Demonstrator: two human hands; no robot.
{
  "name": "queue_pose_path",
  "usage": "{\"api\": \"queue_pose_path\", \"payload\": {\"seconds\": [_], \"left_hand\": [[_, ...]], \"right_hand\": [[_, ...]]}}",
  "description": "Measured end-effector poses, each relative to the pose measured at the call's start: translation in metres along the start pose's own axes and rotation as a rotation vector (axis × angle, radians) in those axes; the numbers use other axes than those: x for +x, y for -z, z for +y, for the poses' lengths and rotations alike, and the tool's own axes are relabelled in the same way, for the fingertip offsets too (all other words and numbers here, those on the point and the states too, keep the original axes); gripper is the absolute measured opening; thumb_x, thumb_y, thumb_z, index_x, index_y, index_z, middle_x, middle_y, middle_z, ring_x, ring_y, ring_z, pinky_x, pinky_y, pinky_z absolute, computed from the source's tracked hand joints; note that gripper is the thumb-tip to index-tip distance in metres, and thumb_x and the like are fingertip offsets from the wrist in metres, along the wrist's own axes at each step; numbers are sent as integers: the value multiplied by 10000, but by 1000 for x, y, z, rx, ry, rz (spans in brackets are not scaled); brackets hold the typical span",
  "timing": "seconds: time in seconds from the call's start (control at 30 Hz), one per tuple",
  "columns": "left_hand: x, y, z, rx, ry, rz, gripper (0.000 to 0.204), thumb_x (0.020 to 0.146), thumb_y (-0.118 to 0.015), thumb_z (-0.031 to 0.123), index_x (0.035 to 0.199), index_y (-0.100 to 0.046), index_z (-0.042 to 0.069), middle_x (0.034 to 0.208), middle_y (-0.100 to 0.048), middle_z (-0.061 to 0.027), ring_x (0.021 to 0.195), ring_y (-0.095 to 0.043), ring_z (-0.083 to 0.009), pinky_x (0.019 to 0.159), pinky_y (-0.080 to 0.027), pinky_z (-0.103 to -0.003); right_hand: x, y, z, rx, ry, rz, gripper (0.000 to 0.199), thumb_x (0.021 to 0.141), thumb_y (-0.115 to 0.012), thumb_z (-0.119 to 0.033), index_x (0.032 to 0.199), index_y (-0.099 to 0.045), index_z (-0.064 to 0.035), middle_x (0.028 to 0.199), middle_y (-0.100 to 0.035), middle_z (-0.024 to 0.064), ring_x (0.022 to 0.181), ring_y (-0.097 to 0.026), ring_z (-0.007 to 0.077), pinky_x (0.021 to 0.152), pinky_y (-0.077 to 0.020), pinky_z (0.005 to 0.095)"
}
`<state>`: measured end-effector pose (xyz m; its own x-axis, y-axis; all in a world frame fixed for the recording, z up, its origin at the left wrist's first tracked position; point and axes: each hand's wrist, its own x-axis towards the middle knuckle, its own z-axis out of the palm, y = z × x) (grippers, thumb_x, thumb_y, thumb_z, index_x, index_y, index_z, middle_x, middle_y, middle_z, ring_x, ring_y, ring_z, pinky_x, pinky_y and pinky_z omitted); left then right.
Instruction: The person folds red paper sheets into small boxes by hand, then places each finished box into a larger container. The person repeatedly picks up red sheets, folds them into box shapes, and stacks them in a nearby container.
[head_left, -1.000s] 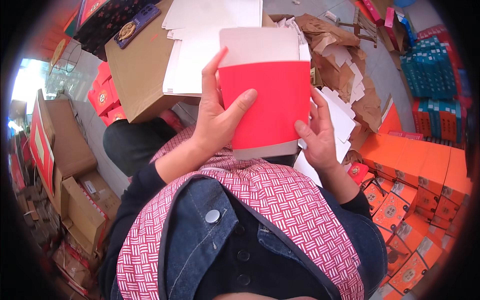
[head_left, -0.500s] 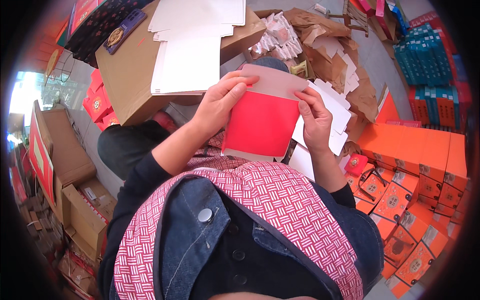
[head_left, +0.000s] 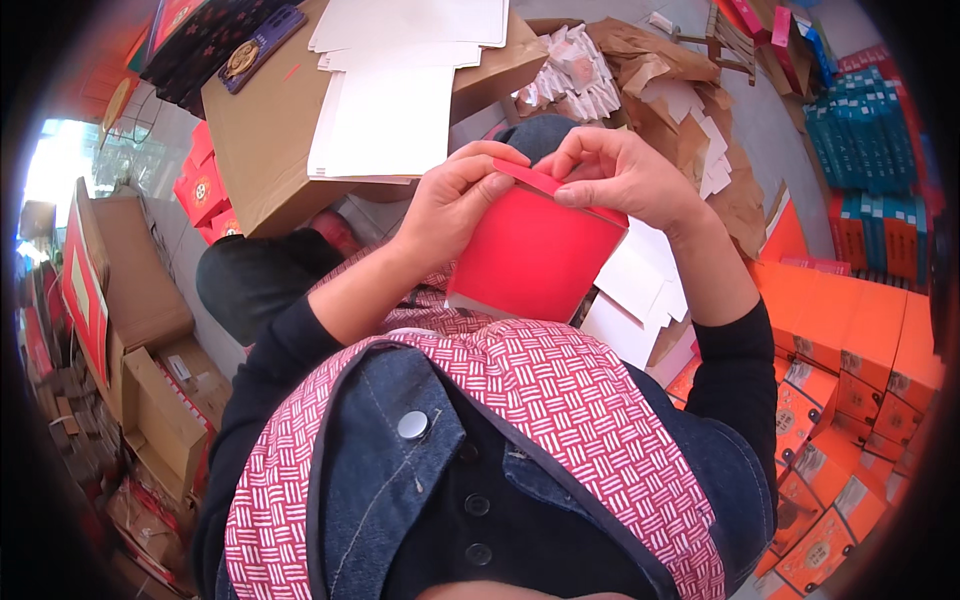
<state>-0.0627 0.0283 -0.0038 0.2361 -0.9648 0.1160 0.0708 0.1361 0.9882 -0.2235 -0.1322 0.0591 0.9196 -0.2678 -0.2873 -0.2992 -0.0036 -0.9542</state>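
Head view: red box [head_left: 530,255] held up in front of the chest, above the lap. Left hand [head_left: 455,205] is wrapped round its left side, thumb on top edge. Right hand [head_left: 625,175] is curled, fingertips pinching the thin top flap at the far edge. Box body looks formed already, sides squared up; top flap seems only partly folded over, so closing it and any tuck-in look like what's left.

Behind: flat white card blanks [head_left: 385,115] on a brown carton [head_left: 255,140]; orange boxes [head_left: 860,340] stacked at right. Box's far side, inside and bottom are hidden. Can't tell if anything's inside. Pic edges are bent and dark.
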Motion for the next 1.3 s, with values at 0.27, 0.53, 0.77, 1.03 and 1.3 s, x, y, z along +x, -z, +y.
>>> {"api": "queue_pose_path", "payload": {"seconds": [0.27, 0.53, 0.77, 1.03, 1.3], "left_hand": [[-5, 0, -7, -211, -25, 11, 439, 904, -586, 13, 1257, -324, 20, 1227, -470, -124, 1169, -490, -176, 1016, -411, -315], [-2, -6, -18, -64, -64, 54, 434, 887, -610, 20, 1252, -378, 55, 1227, -469, -119, 1185, -468, -189, 1014, -388, -310], [2, -8, -24, 170, -171, 89, 225, 840, -653, 19, 1040, -549, 31, 1142, -530, -107, 1081, -528, -212, 949, -408, -305], [3, -15, -12, 440, -249, 126, 224, 777, -687, 32, 976, -583, 36, 1091, -559, -111, 1048, -544, -263, 916, -429, -346], [31, -53, 20, 861, -409, -111, 158, 722, -694, 76, 823, -575, 51, 1066, -534, -93, 1078, -483, -284, 948, -340, -408]], "right_hand": [[3, 1, 8, -51, -67, 69, 323, 823, -669, -7, 1145, -660, -10, 1008, -682, 103, 907, -643, 117, 779, -520, 253], [6, -8, 14, -356, 310, 148, 270, 797, -671, -6, 1065, -700, -20, 1017, -702, 90, 918, -650, 144, 804, -508, 255], [4, -6, 22, -283, 326, 155, 181, 878, -606, -21, 1033, -692, 15, 1060, -677, 113, 936, -644, 163, 818, -502, 260], [-46, 10, 54, 196, 85, 272, 269, 857, -659, -97, 1102, -671, 13, 1000, -690, 90, 906, -650, 136, 821, -519, 263], [-47, 3, 50, 331, -20, 350, 301, 855, -666, -105, 1124, -659, 30, 976, -691, 110, 857, -663, 142, 774, -551, 264]]}}
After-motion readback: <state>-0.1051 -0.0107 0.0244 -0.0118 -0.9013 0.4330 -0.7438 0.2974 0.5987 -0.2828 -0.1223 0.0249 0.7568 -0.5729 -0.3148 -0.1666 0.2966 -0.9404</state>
